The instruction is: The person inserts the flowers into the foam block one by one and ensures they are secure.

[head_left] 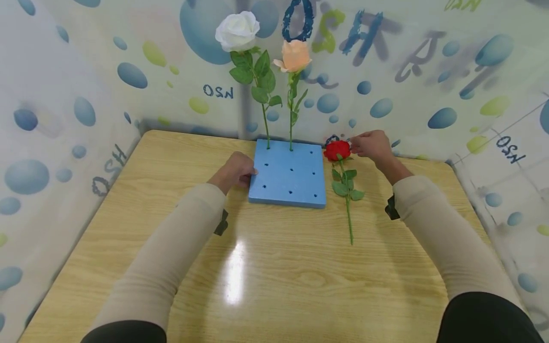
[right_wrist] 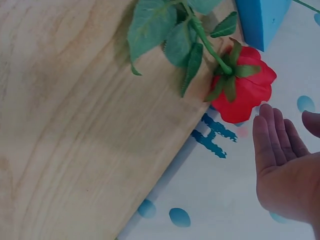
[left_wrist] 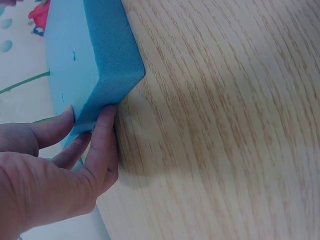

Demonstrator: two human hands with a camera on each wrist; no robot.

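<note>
A blue foam block (head_left: 286, 178) with several small holes lies on the table. My left hand (head_left: 237, 170) grips its left edge; in the left wrist view the thumb (left_wrist: 57, 129) presses the top face and the fingers lie against the side. A white rose (head_left: 238, 31) and a peach rose (head_left: 295, 56) stand upright in holes at the block's far side. To the right, a red rose (head_left: 338, 150) with a green stem lies on the table. Beside its bloom is my right hand (head_left: 371, 146), with fingers extended and a small gap to the petals in the right wrist view.
The wooden table (head_left: 291, 286) extends toward me, with light glare left of centre. A printed cloth (head_left: 163, 95) with blue and green spots and lettering hangs behind and along both sides of the table. The upright roses rise in front of it.
</note>
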